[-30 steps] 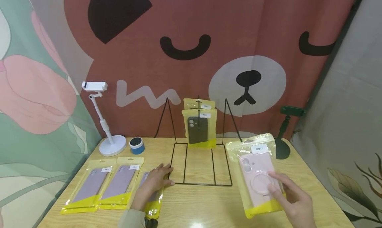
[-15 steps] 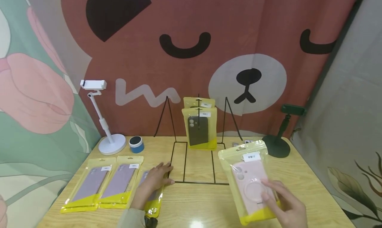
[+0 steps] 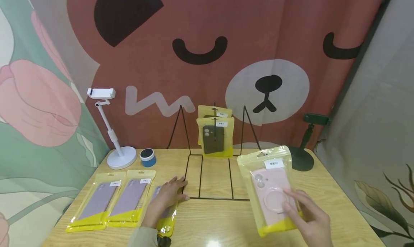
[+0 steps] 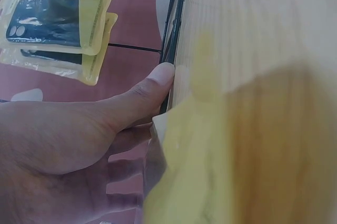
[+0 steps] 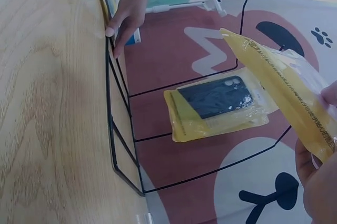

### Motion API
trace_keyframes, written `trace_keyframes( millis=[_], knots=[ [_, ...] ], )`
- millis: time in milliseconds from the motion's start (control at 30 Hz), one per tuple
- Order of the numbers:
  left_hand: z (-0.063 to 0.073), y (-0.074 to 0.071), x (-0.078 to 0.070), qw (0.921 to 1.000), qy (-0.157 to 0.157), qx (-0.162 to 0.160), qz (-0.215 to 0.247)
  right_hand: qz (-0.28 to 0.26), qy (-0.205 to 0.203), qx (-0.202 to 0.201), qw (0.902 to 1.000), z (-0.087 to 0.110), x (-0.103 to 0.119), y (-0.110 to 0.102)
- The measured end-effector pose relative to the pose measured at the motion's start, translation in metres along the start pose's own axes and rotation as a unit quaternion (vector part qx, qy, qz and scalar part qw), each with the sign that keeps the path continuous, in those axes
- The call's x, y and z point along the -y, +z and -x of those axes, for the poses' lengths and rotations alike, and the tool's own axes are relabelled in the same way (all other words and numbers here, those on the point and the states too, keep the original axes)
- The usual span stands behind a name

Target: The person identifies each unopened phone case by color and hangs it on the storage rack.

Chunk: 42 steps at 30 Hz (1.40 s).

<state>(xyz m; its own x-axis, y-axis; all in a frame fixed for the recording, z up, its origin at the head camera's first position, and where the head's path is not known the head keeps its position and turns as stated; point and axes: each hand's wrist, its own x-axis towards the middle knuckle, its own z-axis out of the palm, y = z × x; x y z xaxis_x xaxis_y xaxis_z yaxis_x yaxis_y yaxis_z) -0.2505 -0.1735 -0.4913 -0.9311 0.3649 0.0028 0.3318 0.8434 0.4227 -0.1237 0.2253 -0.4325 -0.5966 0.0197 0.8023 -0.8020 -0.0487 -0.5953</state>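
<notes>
My right hand (image 3: 312, 216) pinches a yellow-edged clear pouch by its lower right side. In it is a pink phone case (image 3: 271, 184) with a ring on its back, held up before the right side of a black wire rack (image 3: 220, 199). The left hand (image 3: 168, 196) lies at the rack's front left corner, fingers extended, thumb (image 4: 160, 76) against the wire. Beneath that hand is a pouch (image 3: 166, 223) with a purple phone case, partly covered. Pouched black phone cases (image 3: 213, 139) hang one behind the other on the rack's middle hook.
Two more pouched purple phone cases (image 3: 98, 200) (image 3: 129, 198) lie at the left of the wooden table. Behind them stand a white phone stand (image 3: 121, 157) and a small blue round container (image 3: 148, 158). A dark green phone stand (image 3: 302, 159) stands at back right.
The pouch with the pink case has moved left since a second ago; it dipped toward me and then rose a little. The left hand has stayed at the rack's corner.
</notes>
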Motion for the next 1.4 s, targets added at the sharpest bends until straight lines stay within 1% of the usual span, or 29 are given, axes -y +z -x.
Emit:
trace_keyframes(
  millis=[100,167,233,267,367,433,467,533,600,700,800,867,933,1100,1167,1300,1367,1400],
  knots=[
    [0.000,0.001,0.000,1.0000,-0.001,0.000,-0.003,0.035,0.018,0.003,0.9992,0.000,-0.004,-0.001],
    [0.000,0.001,0.000,1.0000,-0.001,0.000,-0.005,0.067,0.043,0.000,0.9969,-0.001,-0.005,-0.001],
    [-0.001,0.001,0.000,1.0000,-0.001,0.000,-0.006,0.074,0.054,0.000,0.9958,-0.003,-0.009,-0.002],
    [-0.001,0.001,0.000,1.0000,-0.002,0.000,-0.006,0.088,0.063,0.001,0.9941,-0.004,-0.011,-0.002],
    [-0.001,0.000,0.000,1.0000,-0.003,0.001,-0.005,0.127,0.112,-0.001,0.9856,-0.009,-0.019,-0.001],
    [-0.001,-0.001,0.000,1.0000,-0.005,0.001,-0.003,0.128,0.129,0.002,0.9833,-0.014,-0.029,-0.001],
    [-0.001,-0.001,0.000,1.0000,-0.007,0.002,-0.002,0.139,0.143,0.003,0.9799,-0.016,-0.033,-0.001],
    [0.000,-0.001,-0.001,1.0000,-0.007,0.002,-0.001,0.145,0.152,0.004,0.9776,-0.021,-0.043,-0.001],
    [0.000,-0.001,-0.001,1.0000,-0.005,0.002,-0.001,0.149,0.156,0.002,0.9764,-0.027,-0.053,0.001],
    [0.001,-0.002,-0.001,1.0000,-0.001,0.002,-0.003,0.160,0.148,0.003,0.9759,-0.038,-0.069,0.003],
    [0.001,-0.002,-0.001,1.0000,-0.001,0.001,-0.003,0.140,0.143,-0.006,0.9797,-0.052,-0.084,0.008],
    [0.001,-0.003,-0.002,1.0000,-0.002,0.000,0.000,0.141,0.133,-0.011,0.9809,-0.063,-0.090,0.013],
    [0.001,-0.003,-0.002,1.0000,-0.002,-0.002,0.000,0.133,0.127,-0.022,0.9827,-0.075,-0.095,0.020],
    [0.001,-0.003,-0.002,1.0000,-0.005,0.002,0.001,0.148,0.131,-0.053,0.9788,-0.097,-0.108,0.032],
    [0.001,-0.003,-0.003,1.0000,-0.005,0.004,0.003,0.160,0.133,-0.058,0.9763,-0.103,-0.115,0.033],
    [0.002,-0.003,-0.003,1.0000,0.000,0.003,0.002,0.168,0.126,-0.057,0.9761,-0.105,-0.127,0.033],
    [0.002,-0.002,-0.002,1.0000,0.001,0.002,0.000,0.180,0.136,-0.058,0.9725,-0.103,-0.128,0.032],
    [0.002,-0.002,-0.001,1.0000,0.000,0.001,-0.001,0.191,0.143,-0.062,0.9692,-0.101,-0.127,0.031]
  ],
)
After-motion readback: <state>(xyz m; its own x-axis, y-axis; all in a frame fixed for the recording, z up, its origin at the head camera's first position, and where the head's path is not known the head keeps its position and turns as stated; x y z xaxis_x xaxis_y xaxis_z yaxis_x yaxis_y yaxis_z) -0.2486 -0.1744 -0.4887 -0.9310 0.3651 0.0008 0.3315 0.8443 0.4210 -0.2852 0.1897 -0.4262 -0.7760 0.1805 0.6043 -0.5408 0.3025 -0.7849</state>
